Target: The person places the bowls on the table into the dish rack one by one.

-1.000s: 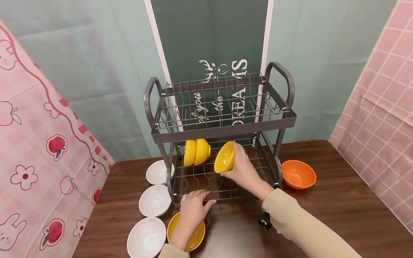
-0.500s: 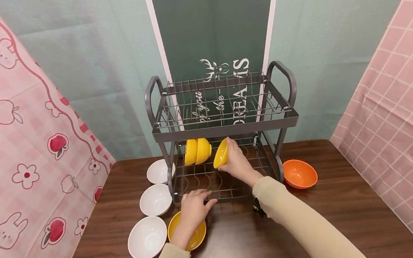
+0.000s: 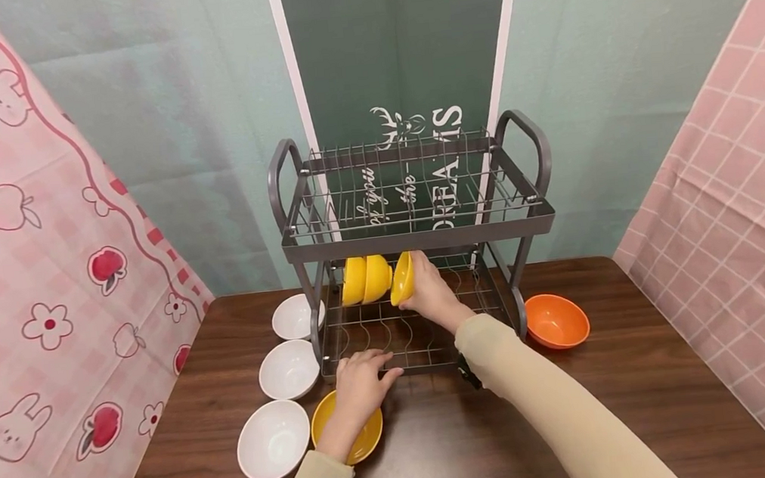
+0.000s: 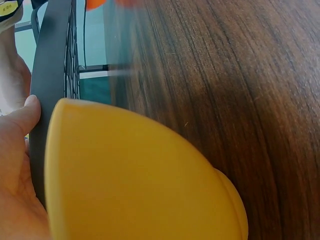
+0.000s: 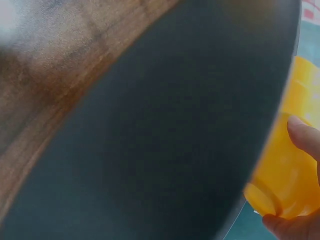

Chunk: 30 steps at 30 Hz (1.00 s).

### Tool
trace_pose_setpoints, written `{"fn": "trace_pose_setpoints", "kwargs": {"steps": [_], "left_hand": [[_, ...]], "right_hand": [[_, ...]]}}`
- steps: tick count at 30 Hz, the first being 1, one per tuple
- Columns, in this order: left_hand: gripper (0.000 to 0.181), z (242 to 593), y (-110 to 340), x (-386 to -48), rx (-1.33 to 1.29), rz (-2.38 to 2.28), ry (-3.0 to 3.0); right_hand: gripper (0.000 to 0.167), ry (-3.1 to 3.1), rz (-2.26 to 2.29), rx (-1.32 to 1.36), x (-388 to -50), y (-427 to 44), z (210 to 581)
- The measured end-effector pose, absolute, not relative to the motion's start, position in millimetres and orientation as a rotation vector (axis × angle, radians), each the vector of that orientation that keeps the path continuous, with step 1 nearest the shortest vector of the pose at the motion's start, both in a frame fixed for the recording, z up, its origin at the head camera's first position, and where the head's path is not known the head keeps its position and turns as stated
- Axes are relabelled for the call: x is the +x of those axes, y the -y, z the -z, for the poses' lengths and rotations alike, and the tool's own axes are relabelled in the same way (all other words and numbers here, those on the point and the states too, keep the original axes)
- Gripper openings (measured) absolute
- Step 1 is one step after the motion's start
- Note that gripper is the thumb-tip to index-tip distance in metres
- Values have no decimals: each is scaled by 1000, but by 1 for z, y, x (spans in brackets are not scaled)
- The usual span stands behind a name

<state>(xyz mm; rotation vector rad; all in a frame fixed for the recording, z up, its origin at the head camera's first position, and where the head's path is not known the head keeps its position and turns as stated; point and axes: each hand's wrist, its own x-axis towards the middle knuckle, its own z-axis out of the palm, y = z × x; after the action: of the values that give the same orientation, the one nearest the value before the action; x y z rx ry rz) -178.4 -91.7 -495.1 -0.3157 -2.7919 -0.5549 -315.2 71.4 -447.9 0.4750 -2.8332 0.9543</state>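
My right hand pinches a small yellow bowl by its rim and base, tilted on its side, over the lower shelf of a dark two-tier dish rack. Just left of it, two yellow bowls stand on edge, nested together. The right wrist view shows thumb and fingers on the held bowl, partly hidden by the rack's dark panel. My left hand rests at the rack's front lower edge, its thumb touching the rim in the left wrist view. Beneath that forearm, another yellow bowl sits on the table.
Three white bowls line the rack's left side on the wooden table. An orange bowl stands by the rack's right leg. The upper wire tier overhangs the right hand. Fabric hangs at the back and both sides.
The right hand has carried its yellow bowl leftward and slightly back, close to the nested pair, turning it more upright on edge. My left hand has stayed put.
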Motion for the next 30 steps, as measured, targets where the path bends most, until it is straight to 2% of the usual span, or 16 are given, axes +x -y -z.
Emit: {"fn": "trace_pose_setpoints", "kwargs": {"steps": [4, 12, 22, 30], "left_hand": [[36, 494, 92, -179, -313, 560, 2794], [36, 494, 92, -179, -321, 542, 2783], [36, 499, 92, -177, -335, 515, 2772], [35, 499, 91, -179, -328, 509, 2745]], "right_hand": [[105, 2818, -918, 526, -320, -68, 446], [115, 2869, -703, 599, -328, -57, 440], [106, 2935, -589, 578, -324, -49, 441], [110, 2933, -560, 592, -330, -46, 439]]}}
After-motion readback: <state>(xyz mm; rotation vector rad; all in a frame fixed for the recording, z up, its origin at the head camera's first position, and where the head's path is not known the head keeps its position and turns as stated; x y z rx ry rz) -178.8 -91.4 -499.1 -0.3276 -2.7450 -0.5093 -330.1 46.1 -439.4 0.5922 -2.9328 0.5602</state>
